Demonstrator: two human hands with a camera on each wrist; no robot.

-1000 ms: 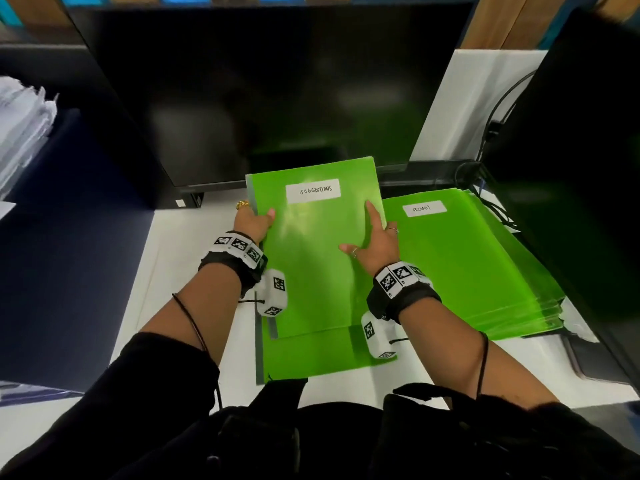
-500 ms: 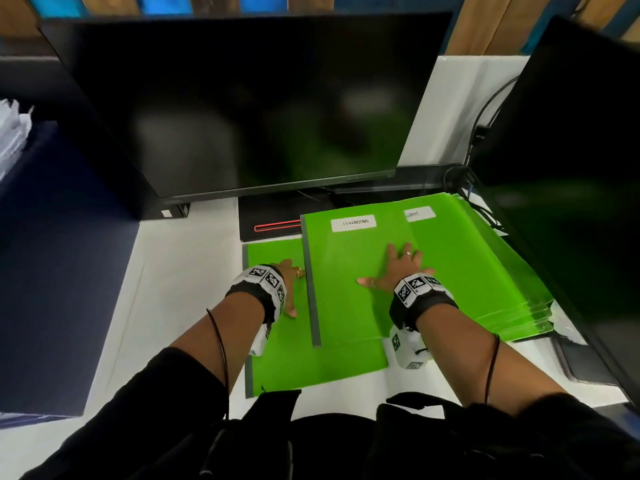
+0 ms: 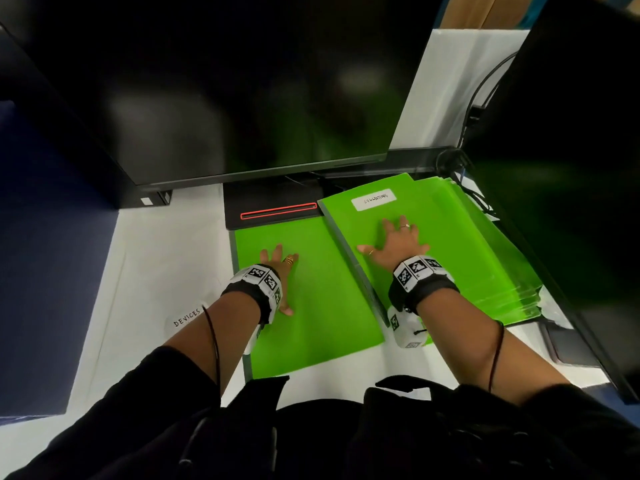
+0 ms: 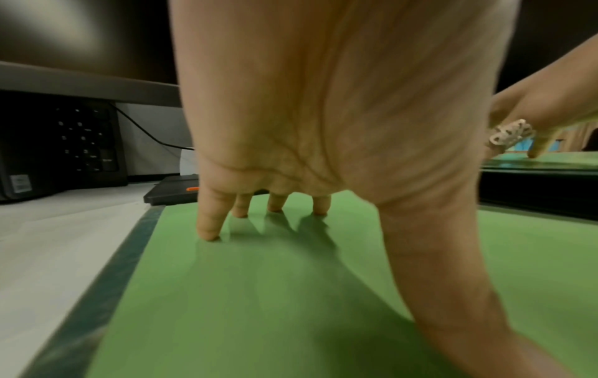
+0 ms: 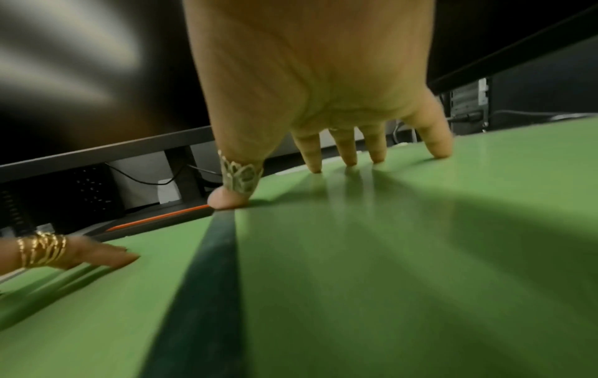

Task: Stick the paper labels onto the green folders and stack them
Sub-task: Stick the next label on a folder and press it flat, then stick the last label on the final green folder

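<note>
A stack of green folders (image 3: pixel 485 258) lies at the right of the white desk. Its top folder (image 3: pixel 446 233) carries a white handwritten label (image 3: pixel 373 199) near the far edge. My right hand (image 3: pixel 394 242) lies flat on this top folder with fingers spread, fingertips (image 5: pixel 440 151) pressing the green cover (image 5: pixel 404 243). An unlabelled green folder (image 3: pixel 322 299) lies alone to the left of the stack. My left hand (image 3: pixel 280 268) rests on it with straight fingers (image 4: pixel 207 230) touching its surface (image 4: pixel 258 294).
A loose paper label reading DEVICES (image 3: pixel 187 317) lies on the white desk (image 3: pixel 162 271) left of my left forearm. A black monitor (image 3: pixel 214 84) stands behind, its base (image 3: pixel 273 206) with a red line touching the folders' far edge. A second dark screen (image 3: pixel 571 168) borders the right.
The labelled folder moved from the middle, where both hands held it, to the right and came down on the stack. My left hand let go and now rests on the plain folder.
</note>
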